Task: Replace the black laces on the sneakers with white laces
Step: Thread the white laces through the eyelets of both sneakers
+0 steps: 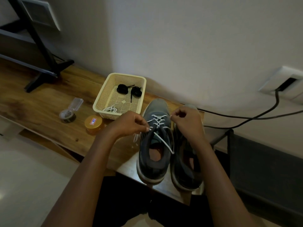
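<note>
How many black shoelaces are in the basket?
2. The first black lace bundle sits at the far end of the basket; the second black lace bundle lies just right of it, one end trailing. None looks hidden.

White wall (196,38) seen at back. Brown wood table (32,104) set against it, w/ black stand (63,65) placed at L. Black cable (277,97) plugged into wall socket (285,79) at R. Pale floor (32,169) seen bottom L.

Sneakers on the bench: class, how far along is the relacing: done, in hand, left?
Done: both black laces lie coiled in the basket. In hand: left hand and right hand pinch the white lace, crossed partway up one sneaker. Left: finishing it, then probably the other sneaker, mostly hidden by the arm; a spare white lace waits in the basket.
</note>
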Demonstrator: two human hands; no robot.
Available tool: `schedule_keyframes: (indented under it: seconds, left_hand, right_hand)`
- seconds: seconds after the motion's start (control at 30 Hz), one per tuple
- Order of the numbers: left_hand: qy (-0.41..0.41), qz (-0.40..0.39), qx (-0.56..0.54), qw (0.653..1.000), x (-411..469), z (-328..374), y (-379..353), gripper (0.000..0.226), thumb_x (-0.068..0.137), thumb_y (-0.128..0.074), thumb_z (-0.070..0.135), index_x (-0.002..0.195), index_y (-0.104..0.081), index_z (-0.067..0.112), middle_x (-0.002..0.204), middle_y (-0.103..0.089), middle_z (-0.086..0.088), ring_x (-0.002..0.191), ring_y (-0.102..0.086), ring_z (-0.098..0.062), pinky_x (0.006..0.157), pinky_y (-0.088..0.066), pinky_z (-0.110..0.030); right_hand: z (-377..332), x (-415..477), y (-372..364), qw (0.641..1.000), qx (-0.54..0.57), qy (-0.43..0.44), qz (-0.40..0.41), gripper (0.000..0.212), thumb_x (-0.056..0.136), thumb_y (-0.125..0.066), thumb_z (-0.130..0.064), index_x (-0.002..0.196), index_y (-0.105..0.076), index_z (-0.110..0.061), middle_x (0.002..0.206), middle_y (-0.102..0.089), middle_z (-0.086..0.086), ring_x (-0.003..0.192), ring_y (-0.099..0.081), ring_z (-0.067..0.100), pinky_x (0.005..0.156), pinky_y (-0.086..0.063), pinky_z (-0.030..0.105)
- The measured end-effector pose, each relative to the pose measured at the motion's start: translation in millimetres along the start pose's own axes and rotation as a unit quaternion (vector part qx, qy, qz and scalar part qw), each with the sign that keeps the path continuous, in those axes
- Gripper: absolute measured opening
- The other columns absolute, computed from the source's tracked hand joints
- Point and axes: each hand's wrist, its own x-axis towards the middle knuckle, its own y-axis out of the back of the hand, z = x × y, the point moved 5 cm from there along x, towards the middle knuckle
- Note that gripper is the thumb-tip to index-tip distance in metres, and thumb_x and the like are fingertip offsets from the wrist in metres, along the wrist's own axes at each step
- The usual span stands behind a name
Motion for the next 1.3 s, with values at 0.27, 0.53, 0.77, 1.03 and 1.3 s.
schedule_keyframes:
  seconds: [0.27, 0.53, 0.77, 1.03, 1.3]
  left_hand:
    - [-0.039, 0.016, -0.038, 0.998, 3.3, 5.0, -0.3, 0.016, 0.088, -0.061, 0.003, 0.077, -0.060, 0.014, 0.081, -0.064, -0.001, 0.082, -0.060, -0.015, 0.080, -0.047, -0.029]
    - [0.035, 0.082, -0.195, 0.977, -1.1, 6.2, 5.5, 0.022, 0.103, -0.030, 0.009, 0.084, -0.040, 0.012, 0.072, -0.065, -0.011, 0.050, -0.063, -0.004, 0.053, -0.049, -0.015]
    - [0.016, 0.051, -0.118, 0.992, -3.4, 10.3, 3.4, 0.017, 0.096, -0.052, 0.026, 0.090, -0.059, 0.012, 0.079, -0.067, -0.002, 0.064, -0.060, -0.012, 0.056, -0.045, -0.020]
    - [0.021, 0.015, -0.030, 0.999, -4.3, 6.0, 1.6, 0.007, 0.087, -0.064, 0.007, 0.092, -0.069, 0.006, 0.067, -0.058, 0.004, 0.060, -0.054, -0.004, 0.043, -0.038, -0.005]
    - [0.036, -0.001, -0.029, 0.999, -2.4, 3.6, 0.3, 0.014, 0.093, -0.057, 0.013, 0.081, -0.064, 0.012, 0.077, -0.062, -0.003, 0.076, -0.059, -0.014, 0.063, -0.045, -0.020]
  right_hand:
    - [3.8, -5.0, -14.6, 0.988, -0.108, 0.016, -0.114, 0.028, 0.072, -0.067, -0.033, 0.048, -0.054, -0.039, 0.090, -0.060, -0.011, 0.105, -0.052, 0.032, 0.092, -0.039, 0.055]
    - [9.4, -1.7, -10.6, 0.986, -0.139, -0.014, -0.092, 0.037, 0.081, -0.063, -0.026, 0.047, -0.051, -0.035, 0.077, -0.059, -0.010, 0.107, -0.053, 0.034, 0.095, -0.040, 0.052]
    - [9.6, -8.7, -12.9, 0.960, -0.202, -0.041, -0.191, 0.046, 0.088, -0.053, -0.052, 0.057, -0.055, -0.018, 0.080, -0.051, 0.003, 0.100, -0.039, 0.019, 0.094, -0.025, 0.044]
    - [-8.9, -11.7, -8.9, 0.971, 0.134, -0.067, -0.187, 0.017, 0.092, -0.055, -0.024, 0.084, -0.070, -0.022, 0.103, -0.061, -0.009, 0.101, -0.052, 0.008, 0.080, -0.038, 0.023]
    - [3.0, -3.9, -22.5, 0.980, -0.071, 0.020, -0.183, 0.029, 0.073, -0.044, -0.041, 0.068, -0.065, -0.061, 0.112, -0.060, -0.011, 0.115, -0.048, 0.026, 0.104, -0.031, 0.053]
